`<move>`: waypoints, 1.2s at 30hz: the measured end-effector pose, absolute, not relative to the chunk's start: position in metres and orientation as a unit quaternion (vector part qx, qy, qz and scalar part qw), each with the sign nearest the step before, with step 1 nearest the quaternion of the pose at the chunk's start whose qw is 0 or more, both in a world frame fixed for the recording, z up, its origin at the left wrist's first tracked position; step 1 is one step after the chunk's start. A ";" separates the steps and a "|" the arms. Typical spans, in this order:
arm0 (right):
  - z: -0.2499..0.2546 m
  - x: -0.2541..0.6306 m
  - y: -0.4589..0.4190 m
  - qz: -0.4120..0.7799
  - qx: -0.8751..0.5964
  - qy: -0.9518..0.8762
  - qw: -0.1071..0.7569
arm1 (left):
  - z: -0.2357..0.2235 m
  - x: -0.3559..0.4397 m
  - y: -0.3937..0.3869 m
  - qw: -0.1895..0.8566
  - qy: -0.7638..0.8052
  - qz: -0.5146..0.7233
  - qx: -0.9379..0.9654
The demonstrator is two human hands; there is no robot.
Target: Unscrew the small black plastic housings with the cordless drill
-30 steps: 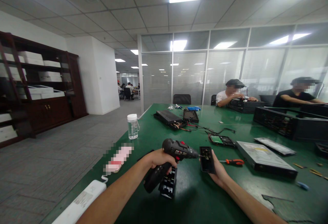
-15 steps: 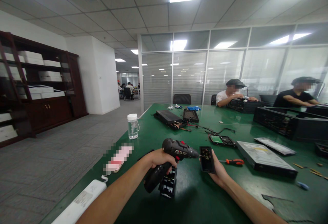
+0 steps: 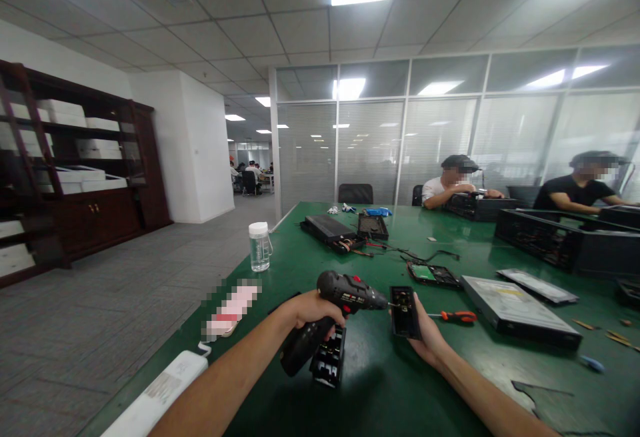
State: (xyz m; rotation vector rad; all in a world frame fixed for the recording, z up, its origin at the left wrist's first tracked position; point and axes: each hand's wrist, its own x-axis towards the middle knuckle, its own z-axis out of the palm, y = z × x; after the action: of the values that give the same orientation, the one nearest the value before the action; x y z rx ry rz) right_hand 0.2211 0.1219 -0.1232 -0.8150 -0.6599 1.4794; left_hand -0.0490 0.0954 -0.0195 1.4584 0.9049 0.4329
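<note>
My left hand [image 3: 307, 309] is wrapped round the grip of a black cordless screwdriver [image 3: 345, 295] with red marks. Its bit points right and touches a small black rectangular casing [image 3: 404, 311]. My right hand [image 3: 426, 335] holds that casing upright from behind, just above the green table [image 3: 380, 390]. A black plastic frame part [image 3: 329, 357] lies on the table under the screwdriver.
A red-handled screwdriver [image 3: 455, 316], an optical drive [image 3: 520, 310], a green circuit board [image 3: 433, 273], a water bottle [image 3: 259, 246] and a white power strip [image 3: 155, 393] lie around. Two people work on black cases at the far right [image 3: 565, 237]. The table's left edge drops to grey floor.
</note>
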 end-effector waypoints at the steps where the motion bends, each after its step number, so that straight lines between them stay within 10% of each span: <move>1: -0.124 0.221 0.122 0.643 -0.354 -0.288 0.615 | -0.019 -0.049 0.095 0.633 0.396 0.190 0.637; 36: -0.126 0.222 0.123 0.639 -0.344 -0.289 0.624 | -0.020 -0.049 0.096 0.629 0.386 0.192 0.647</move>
State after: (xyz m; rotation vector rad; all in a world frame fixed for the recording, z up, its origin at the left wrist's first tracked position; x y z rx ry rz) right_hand 0.2216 0.1235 -0.1262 -0.7894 -0.6637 1.4680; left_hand -0.0490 0.0955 -0.0201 1.4825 0.8839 0.4405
